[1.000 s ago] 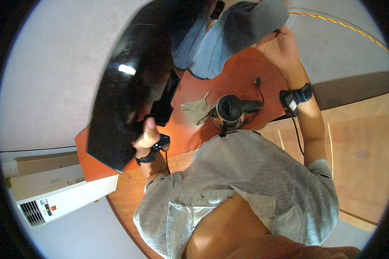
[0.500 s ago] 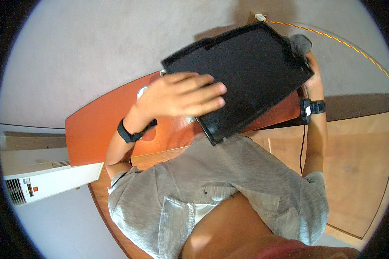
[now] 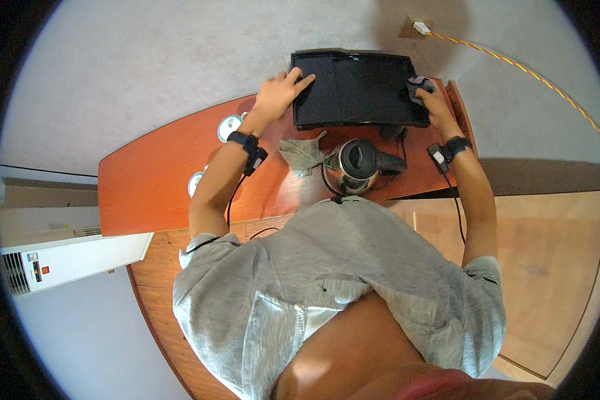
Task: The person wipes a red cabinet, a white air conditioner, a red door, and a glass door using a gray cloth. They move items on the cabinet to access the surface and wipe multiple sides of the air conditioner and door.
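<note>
I see the right hand (image 3: pixel 437 110) closed on a bunched grey cloth (image 3: pixel 417 85), which it presses to the right edge of a black flat screen (image 3: pixel 353 87). The left hand (image 3: pixel 277 97) is at the opposite edge, its fingers reaching onto the screen's front; I cannot tell whether it grips that edge. The screen is at the far side of the reddish-brown table (image 3: pixel 147 180), toward the right, with its dark face turned to me.

Just on the near side of the screen I have a kettle (image 3: pixel 359 160) with a dark lid, its handle toward the right. A crumpled grey-green cloth (image 3: pixel 301 155) lies just left of it. Farther left, near the left forearm, I make out two round white-and-blue things (image 3: pixel 229 128), both partly covered by the arm. On the far wall, a white plug (image 3: pixel 421 28) carries a twisted red-and-yellow cable (image 3: pixel 513 63) off to the right.
</note>
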Tool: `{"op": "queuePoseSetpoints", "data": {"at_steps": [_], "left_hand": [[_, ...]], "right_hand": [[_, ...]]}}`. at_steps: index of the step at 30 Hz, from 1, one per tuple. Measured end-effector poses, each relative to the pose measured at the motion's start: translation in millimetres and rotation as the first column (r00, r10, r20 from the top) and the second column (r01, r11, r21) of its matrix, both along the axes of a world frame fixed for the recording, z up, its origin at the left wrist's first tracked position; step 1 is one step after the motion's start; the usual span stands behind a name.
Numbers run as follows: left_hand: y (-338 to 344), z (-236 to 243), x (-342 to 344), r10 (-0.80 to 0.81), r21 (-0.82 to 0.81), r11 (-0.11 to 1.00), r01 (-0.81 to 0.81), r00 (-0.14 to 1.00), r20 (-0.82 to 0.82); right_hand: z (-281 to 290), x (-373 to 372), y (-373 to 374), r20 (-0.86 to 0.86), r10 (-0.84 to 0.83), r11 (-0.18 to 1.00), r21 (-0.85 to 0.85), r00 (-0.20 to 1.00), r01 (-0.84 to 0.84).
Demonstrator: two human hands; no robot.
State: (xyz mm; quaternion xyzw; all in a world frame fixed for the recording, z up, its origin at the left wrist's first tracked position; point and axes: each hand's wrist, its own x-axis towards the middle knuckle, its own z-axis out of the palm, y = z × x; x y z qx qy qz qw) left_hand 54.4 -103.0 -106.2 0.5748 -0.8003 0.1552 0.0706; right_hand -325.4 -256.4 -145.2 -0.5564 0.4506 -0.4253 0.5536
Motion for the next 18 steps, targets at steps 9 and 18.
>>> {"op": "queuePoseSetpoints", "data": {"at_steps": [9, 18], "left_hand": [[-13, -99, 21, 0.024, 0.189, 0.982, 0.015, 0.979, -0.202], [-20, -135, 25, 0.112, 0.259, 0.965, -0.031, 0.946, -0.305]], "right_hand": [[-43, 33, -22, -0.22, -0.039, 0.993, 0.101, 0.975, 0.063], [-118, 37, -46, -0.124, 0.001, 0.975, 0.22, 0.992, 0.026]]}}
